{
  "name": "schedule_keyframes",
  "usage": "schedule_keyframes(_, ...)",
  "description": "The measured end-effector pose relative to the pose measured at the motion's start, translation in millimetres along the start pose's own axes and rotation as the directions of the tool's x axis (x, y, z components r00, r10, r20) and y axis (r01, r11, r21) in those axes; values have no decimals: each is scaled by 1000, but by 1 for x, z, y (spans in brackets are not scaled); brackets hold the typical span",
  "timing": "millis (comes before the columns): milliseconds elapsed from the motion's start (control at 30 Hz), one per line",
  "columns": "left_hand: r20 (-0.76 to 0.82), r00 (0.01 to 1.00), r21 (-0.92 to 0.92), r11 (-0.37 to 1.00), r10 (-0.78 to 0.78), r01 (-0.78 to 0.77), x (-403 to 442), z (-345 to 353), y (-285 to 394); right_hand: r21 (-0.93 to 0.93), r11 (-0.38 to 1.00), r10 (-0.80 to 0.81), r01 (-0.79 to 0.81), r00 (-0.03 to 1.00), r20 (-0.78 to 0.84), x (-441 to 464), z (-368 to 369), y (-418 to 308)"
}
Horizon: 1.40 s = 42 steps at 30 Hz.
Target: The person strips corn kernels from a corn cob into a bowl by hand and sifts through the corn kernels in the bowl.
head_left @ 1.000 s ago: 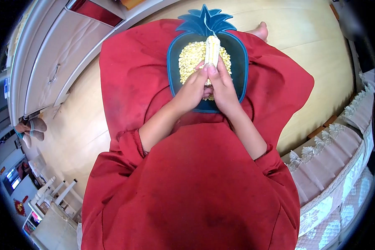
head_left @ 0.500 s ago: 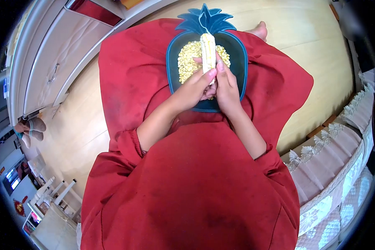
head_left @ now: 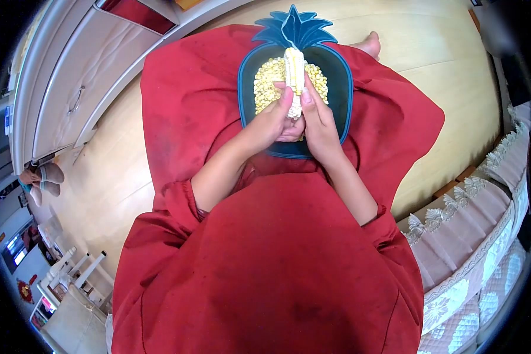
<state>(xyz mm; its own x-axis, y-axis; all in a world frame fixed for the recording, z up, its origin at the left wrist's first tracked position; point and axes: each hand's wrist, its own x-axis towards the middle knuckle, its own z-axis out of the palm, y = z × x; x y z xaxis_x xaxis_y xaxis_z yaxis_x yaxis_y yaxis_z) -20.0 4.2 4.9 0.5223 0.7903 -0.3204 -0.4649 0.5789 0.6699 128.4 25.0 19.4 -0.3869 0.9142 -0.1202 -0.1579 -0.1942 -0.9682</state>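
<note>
An ear of corn (head_left: 294,74), pale and partly stripped of kernels, stands nearly upright between my two hands. My left hand (head_left: 272,121) is closed round its lower left side, thumb pressed along the cob. On the other side my right hand (head_left: 321,121) also grips the cob, its thumb on the front near the remaining yellow kernels. Beneath lies a dark teal pineapple-shaped bowl (head_left: 340,100) with leaf-shaped points at its far end. Loose corn kernels (head_left: 266,82) are heaped inside it, partly hidden by my hands and the cob.
The bowl rests on red cloth (head_left: 183,100) spread over my lap. A bare foot (head_left: 370,46) shows beyond it on the pale floor (head_left: 436,76). White drawers (head_left: 82,82) stand at left, a lace-trimmed bed skirt (head_left: 454,230) at right, slippers (head_left: 47,179) near the left edge.
My left thumb has shifted up and left along the cob, and my right thumb has slid slightly down. Both hands keep hold of the ear of corn.
</note>
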Motion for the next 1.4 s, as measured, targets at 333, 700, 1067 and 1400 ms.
schedule_keyframes(333, -122, 992, 54, 999, 9, -2, -3, 32, 16, 212, 970, 121, -123, 992, 20, 1, 0, -12)
schedule_keyframes(700, -140, 990, -128, 992, -25, 7, -1, 28, 11, 29, 996, 77, -78, 996, 53, -3, 1, -15)
schedule_keyframes(1067, -84, 996, -17, 999, -34, 33, -2, 14, 4, 76, 995, 56, -58, 998, 35, -3, 3, -12)
schedule_keyframes(1400, -39, 999, 41, 999, 37, -35, 0, 19, 6, 184, 967, 180, -176, 984, -8, -1, 5, -24)
